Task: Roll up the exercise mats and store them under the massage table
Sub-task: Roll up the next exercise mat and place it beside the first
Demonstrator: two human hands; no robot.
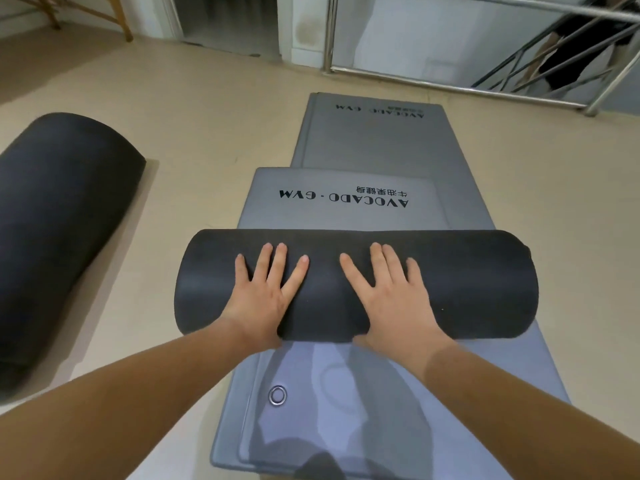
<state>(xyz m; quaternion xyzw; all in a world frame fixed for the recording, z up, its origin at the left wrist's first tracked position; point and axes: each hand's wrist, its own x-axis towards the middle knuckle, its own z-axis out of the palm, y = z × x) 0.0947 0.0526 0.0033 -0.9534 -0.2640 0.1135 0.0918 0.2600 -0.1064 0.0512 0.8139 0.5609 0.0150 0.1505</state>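
Note:
A grey exercise mat [339, 206] printed "AVOCADO GYM" lies on the floor, partly wound into a dark roll [467, 282] across the middle of the view. My left hand [266, 292] and my right hand [388, 292] press flat on top of the roll, fingers straight and spread. A second grey mat [381, 140] lies flat beneath it and reaches further away. Another mat, fully rolled and dark [59, 223], rests on the floor at the left. Wooden legs of the massage table [117, 19] show at the top left.
A metal railing [485, 81] guards a stairwell at the top right, where a person's legs [561, 57] are seen. A doorway [228, 22] is straight ahead. A metal eyelet [277, 395] sits in the mat near me. Beige floor lies between the mats.

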